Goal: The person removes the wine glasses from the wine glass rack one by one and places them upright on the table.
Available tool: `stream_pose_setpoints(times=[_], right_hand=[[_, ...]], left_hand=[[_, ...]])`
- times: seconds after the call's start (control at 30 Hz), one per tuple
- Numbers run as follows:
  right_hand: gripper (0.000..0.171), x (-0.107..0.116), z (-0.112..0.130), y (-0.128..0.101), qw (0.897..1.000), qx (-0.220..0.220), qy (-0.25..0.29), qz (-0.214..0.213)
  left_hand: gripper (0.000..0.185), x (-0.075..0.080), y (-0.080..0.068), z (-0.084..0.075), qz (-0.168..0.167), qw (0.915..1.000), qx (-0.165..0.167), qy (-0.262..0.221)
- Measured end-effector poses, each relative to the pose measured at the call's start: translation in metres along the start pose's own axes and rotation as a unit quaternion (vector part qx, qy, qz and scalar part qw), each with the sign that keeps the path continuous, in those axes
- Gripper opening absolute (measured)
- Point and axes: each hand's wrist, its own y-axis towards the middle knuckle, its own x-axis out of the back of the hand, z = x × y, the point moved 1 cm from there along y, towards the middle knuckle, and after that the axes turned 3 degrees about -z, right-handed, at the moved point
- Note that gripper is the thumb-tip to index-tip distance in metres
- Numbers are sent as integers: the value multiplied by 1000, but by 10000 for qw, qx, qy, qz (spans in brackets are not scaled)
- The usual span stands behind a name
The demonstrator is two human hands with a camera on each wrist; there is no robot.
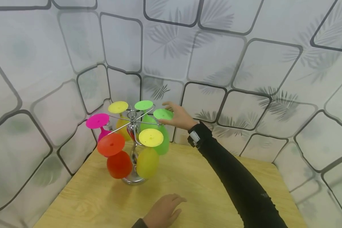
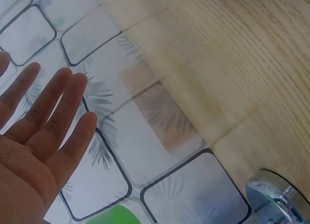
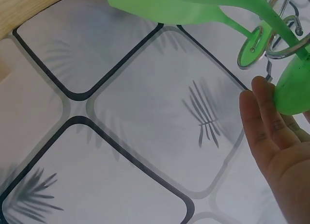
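Observation:
A chrome goblet rack (image 1: 133, 122) stands on the table with several coloured plastic goblets hanging upside down from its arms. My right hand (image 1: 180, 116) is at the round foot of the right-hand green goblet (image 1: 163, 114), thumb on the near edge and fingers round the far edge. In the right wrist view, the fingers (image 3: 266, 122) lie against the rim of that green foot (image 3: 293, 83); the thumb is hidden there. My left hand (image 1: 164, 211) hovers low near the table's front, fingers extended and holding nothing.
Beside it hang another green goblet (image 1: 143, 105), a front yellow goblet (image 1: 151, 138), a red goblet (image 1: 111, 144), a magenta goblet (image 1: 98, 121) and a rear yellow goblet (image 1: 118, 107). Patterned cloth walls (image 1: 216, 60) enclose the wooden table (image 1: 205, 177) at the back and sides.

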Motion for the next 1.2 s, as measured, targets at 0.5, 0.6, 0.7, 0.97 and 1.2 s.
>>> stream_pose_setpoints(times=[0.5, 0.6, 0.7, 0.97, 1.2], right_hand=[[68, 13, 7, -6, 9999, 139, 0, 27], [67, 13, 9, -9, 9998, 189, 15, 24], [67, 11, 11, -11, 9997, 233, 16, 45], [69, 1, 25, 4, 9991, 390, 78, 141], [70, -8, 26, 21, 9995, 202, -88, 237]], left_hand=[[32, 2, -3, -2, -209, 9994, -247, 89], [32, 1, -3, -3, -200, 9995, -216, 120], [32, 1, -4, -3, -186, 9996, -179, 141], [32, 0, -5, 1, -181, 9997, -117, 146], [32, -1, -6, 4, -24, 10000, 35, 27]])
